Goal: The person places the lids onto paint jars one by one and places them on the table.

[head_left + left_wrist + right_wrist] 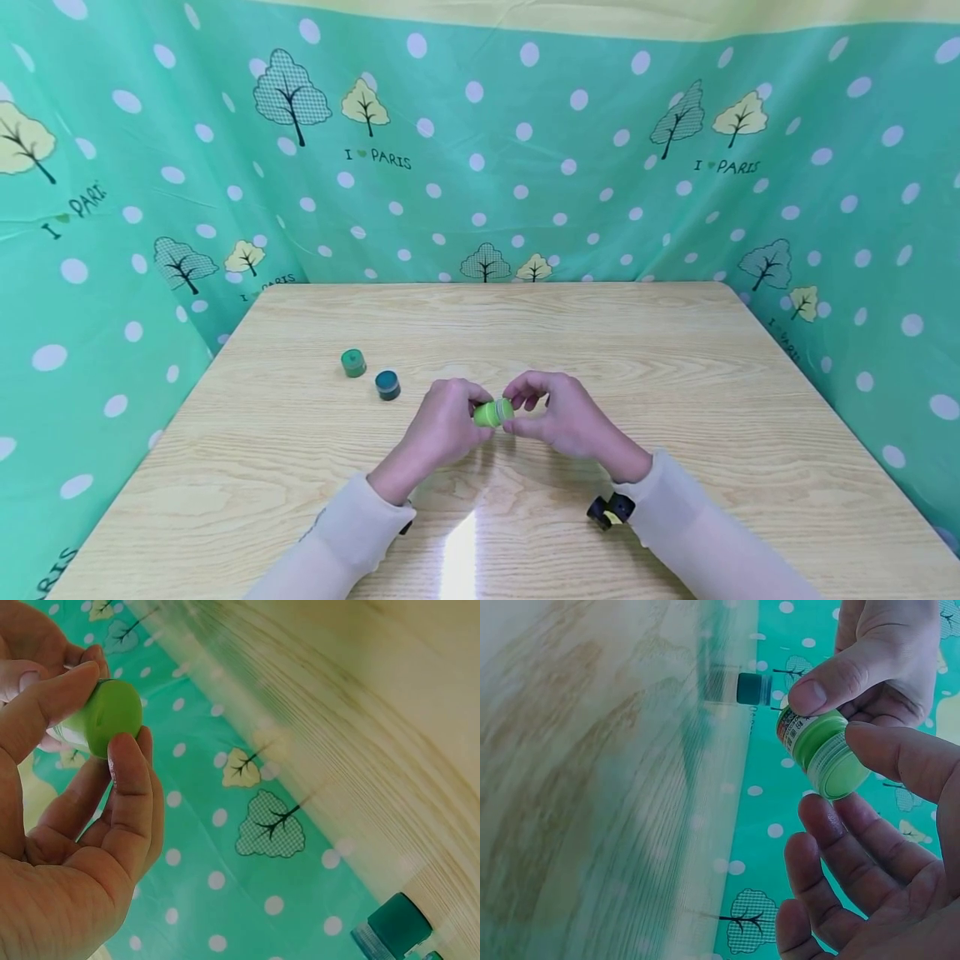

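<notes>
A small light green paint jar lies tilted on its side between both hands, above the table. My left hand grips its labelled end between thumb and fingers. In the left wrist view the round green end of the jar shows between thumb and fingertips. The right hand pinches the other, ridged end, thumb on one side and fingertips at the opposite edge. Part of the printed label on the jar shows in the right wrist view; the left thumb covers some of it.
Two similar small jars stand on the wooden table to the left: a green jar farther back and a dark teal jar nearer the left hand. A patterned green curtain encloses the table's back and sides.
</notes>
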`<control>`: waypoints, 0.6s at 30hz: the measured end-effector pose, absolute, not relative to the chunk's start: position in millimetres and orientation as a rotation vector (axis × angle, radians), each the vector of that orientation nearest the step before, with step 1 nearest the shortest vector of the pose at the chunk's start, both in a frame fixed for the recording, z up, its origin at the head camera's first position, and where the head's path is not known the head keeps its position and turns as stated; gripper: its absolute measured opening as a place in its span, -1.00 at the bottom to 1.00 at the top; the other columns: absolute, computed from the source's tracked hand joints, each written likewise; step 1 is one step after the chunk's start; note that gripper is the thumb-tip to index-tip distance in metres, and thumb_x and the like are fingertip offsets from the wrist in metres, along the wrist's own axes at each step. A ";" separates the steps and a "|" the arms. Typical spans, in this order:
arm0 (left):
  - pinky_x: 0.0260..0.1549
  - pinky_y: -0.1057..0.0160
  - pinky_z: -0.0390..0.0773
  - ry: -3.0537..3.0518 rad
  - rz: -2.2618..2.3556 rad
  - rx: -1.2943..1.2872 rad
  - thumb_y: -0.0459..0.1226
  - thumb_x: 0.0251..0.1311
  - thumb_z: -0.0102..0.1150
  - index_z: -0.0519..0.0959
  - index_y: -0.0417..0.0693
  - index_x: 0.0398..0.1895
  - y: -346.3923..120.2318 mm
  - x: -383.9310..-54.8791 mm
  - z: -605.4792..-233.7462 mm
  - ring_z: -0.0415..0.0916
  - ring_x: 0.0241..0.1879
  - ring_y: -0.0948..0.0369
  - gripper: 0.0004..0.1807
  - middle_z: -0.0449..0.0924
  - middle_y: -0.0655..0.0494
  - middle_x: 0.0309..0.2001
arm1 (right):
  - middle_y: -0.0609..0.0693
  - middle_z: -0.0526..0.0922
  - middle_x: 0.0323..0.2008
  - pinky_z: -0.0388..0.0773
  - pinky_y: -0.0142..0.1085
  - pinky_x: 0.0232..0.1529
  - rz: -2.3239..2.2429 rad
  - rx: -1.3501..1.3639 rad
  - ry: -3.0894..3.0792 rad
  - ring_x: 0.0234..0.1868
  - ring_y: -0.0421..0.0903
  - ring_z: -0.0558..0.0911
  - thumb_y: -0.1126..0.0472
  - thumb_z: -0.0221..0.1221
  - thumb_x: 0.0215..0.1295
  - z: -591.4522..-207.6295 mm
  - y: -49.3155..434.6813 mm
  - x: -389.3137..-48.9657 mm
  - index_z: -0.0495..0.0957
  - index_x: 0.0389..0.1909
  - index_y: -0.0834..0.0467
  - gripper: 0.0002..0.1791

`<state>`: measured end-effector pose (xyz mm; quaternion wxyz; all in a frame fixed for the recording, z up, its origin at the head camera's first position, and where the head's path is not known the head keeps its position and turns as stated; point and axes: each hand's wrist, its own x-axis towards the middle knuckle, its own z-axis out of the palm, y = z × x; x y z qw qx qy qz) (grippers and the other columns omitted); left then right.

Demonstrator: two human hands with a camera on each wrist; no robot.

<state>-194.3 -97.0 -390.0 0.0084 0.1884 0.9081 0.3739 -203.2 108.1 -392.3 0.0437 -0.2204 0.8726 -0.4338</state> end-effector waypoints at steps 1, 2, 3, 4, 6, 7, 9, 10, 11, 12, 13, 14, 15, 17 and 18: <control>-0.44 0.36 0.60 2.839 1.169 0.591 -0.52 -0.04 0.49 0.76 -0.22 -0.24 -96.9 -194.3 -390.2 0.54 -0.42 0.27 -0.76 0.73 0.05 -0.35 | -0.17 0.67 -0.27 0.55 -0.24 -0.19 -1.325 -0.679 2.667 -0.19 -0.08 0.60 0.19 0.52 0.13 -392.4 107.9 -203.0 0.68 -0.13 0.02 -0.70; -0.44 0.37 0.60 2.842 1.168 0.595 -0.52 -0.04 0.49 0.77 -0.22 -0.25 -96.8 -194.2 -390.2 0.54 -0.42 0.27 -0.76 0.73 0.05 -0.35 | -0.18 0.67 -0.26 0.55 -0.24 -0.19 -1.325 -0.681 2.666 -0.19 -0.09 0.59 0.19 0.52 0.13 -392.5 107.6 -202.9 0.68 -0.13 0.02 -0.70; -0.44 0.37 0.60 2.843 1.168 0.599 -0.52 -0.04 0.49 0.77 -0.22 -0.25 -96.7 -194.1 -390.3 0.54 -0.42 0.28 -0.76 0.73 0.05 -0.35 | -0.18 0.67 -0.26 0.55 -0.24 -0.19 -1.325 -0.684 2.665 -0.19 -0.09 0.59 0.19 0.52 0.14 -392.7 107.4 -202.8 0.68 -0.13 0.02 -0.70; -0.44 0.37 0.59 2.844 1.167 0.600 -0.52 -0.05 0.49 0.77 -0.22 -0.25 -96.5 -194.2 -390.4 0.54 -0.43 0.28 -0.76 0.73 0.05 -0.35 | -0.18 0.67 -0.26 0.55 -0.24 -0.19 -1.324 -0.687 2.665 -0.19 -0.10 0.59 0.19 0.52 0.14 -392.9 107.2 -202.7 0.68 -0.13 0.02 -0.70; -0.45 0.37 0.59 2.846 1.166 0.604 -0.52 -0.05 0.49 0.77 -0.21 -0.25 -96.3 -194.2 -390.5 0.54 -0.43 0.28 -0.76 0.73 0.06 -0.36 | -0.19 0.67 -0.26 0.55 -0.24 -0.19 -1.320 -0.691 2.665 -0.19 -0.10 0.59 0.19 0.52 0.13 -393.3 106.8 -202.6 0.69 -0.13 0.02 -0.70; -0.45 0.37 0.58 2.848 1.164 0.606 -0.52 -0.06 0.49 0.77 -0.21 -0.25 -96.1 -194.2 -390.4 0.53 -0.43 0.28 -0.75 0.73 0.07 -0.36 | -0.20 0.67 -0.26 0.54 -0.24 -0.19 -1.318 -0.695 2.666 -0.19 -0.11 0.59 0.19 0.52 0.13 -393.6 106.7 -202.6 0.69 -0.13 0.02 -0.70; -0.44 0.37 0.58 2.850 1.162 0.606 -0.52 -0.06 0.49 0.77 -0.20 -0.26 -95.8 -194.2 -390.3 0.53 -0.43 0.28 -0.75 0.72 0.07 -0.37 | -0.21 0.68 -0.26 0.54 -0.24 -0.19 -1.314 -0.700 2.669 -0.20 -0.12 0.59 0.19 0.52 0.13 -394.1 106.7 -202.8 0.69 -0.13 0.02 -0.70; -0.44 0.36 0.58 2.850 1.161 0.605 -0.52 -0.06 0.49 0.77 -0.20 -0.26 -95.6 -194.2 -390.1 0.53 -0.42 0.28 -0.75 0.72 0.07 -0.37 | -0.21 0.68 -0.26 0.54 -0.24 -0.18 -1.313 -0.703 2.670 -0.20 -0.12 0.59 0.19 0.52 0.13 -394.3 106.7 -202.9 0.69 -0.13 0.02 -0.70; -0.44 0.36 0.58 2.852 1.159 0.603 -0.52 -0.07 0.50 0.77 -0.20 -0.26 -95.5 -194.1 -389.8 0.53 -0.42 0.28 -0.75 0.72 0.07 -0.37 | -0.21 0.68 -0.25 0.54 -0.23 -0.18 -1.310 -0.706 2.673 -0.20 -0.13 0.59 0.19 0.52 0.13 -394.5 106.6 -203.0 0.69 -0.13 0.02 -0.70; -0.43 0.36 0.59 2.852 1.158 0.602 -0.52 -0.07 0.50 0.77 -0.20 -0.26 -95.3 -194.1 -389.8 0.53 -0.42 0.28 -0.75 0.73 0.07 -0.37 | -0.22 0.68 -0.25 0.54 -0.21 -0.17 -1.309 -0.708 2.675 -0.20 -0.13 0.59 0.19 0.52 0.13 -394.7 106.6 -203.1 0.69 -0.13 0.02 -0.70; -0.43 0.36 0.59 2.852 1.156 0.600 -0.52 -0.07 0.50 0.77 -0.20 -0.25 -95.2 -194.0 -389.6 0.53 -0.42 0.28 -0.75 0.73 0.07 -0.37 | -0.22 0.68 -0.26 0.54 -0.18 -0.15 -1.309 -0.710 2.675 -0.20 -0.13 0.59 0.19 0.52 0.13 -394.9 106.7 -203.3 0.69 -0.13 0.03 -0.70; -0.43 0.36 0.59 2.851 1.153 0.599 -0.52 -0.07 0.50 0.77 -0.20 -0.25 -95.1 -193.9 -389.6 0.53 -0.42 0.28 -0.74 0.73 0.07 -0.37 | -0.22 0.68 -0.26 0.55 -0.14 -0.14 -1.311 -0.713 2.674 -0.21 -0.13 0.59 0.19 0.52 0.13 -395.1 106.7 -203.5 0.69 -0.13 0.03 -0.71; -0.43 0.36 0.59 2.850 1.151 0.599 -0.52 -0.07 0.50 0.77 -0.20 -0.25 -95.0 -193.8 -389.6 0.54 -0.42 0.28 -0.74 0.73 0.07 -0.37 | -0.22 0.68 -0.26 0.55 -0.09 -0.12 -1.312 -0.715 2.672 -0.20 -0.12 0.59 0.19 0.52 0.13 -395.2 106.7 -203.6 0.69 -0.13 0.03 -0.71; -0.43 0.36 0.59 2.847 1.148 0.597 -0.52 -0.07 0.50 0.77 -0.20 -0.25 -95.0 -193.7 -389.8 0.54 -0.42 0.28 -0.74 0.73 0.08 -0.37 | -0.21 0.69 -0.26 0.55 -0.01 -0.10 -1.317 -0.719 2.665 -0.20 -0.10 0.60 0.19 0.52 0.13 -395.4 106.7 -203.8 0.70 -0.13 0.04 -0.71; -0.43 0.37 0.59 2.846 1.147 0.598 -0.52 -0.07 0.50 0.77 -0.20 -0.25 -95.0 -193.6 -390.0 0.54 -0.42 0.29 -0.74 0.73 0.08 -0.37 | -0.20 0.69 -0.26 0.55 0.02 -0.10 -1.321 -0.721 2.661 -0.20 -0.09 0.61 0.19 0.52 0.13 -395.5 106.8 -203.8 0.70 -0.13 0.04 -0.71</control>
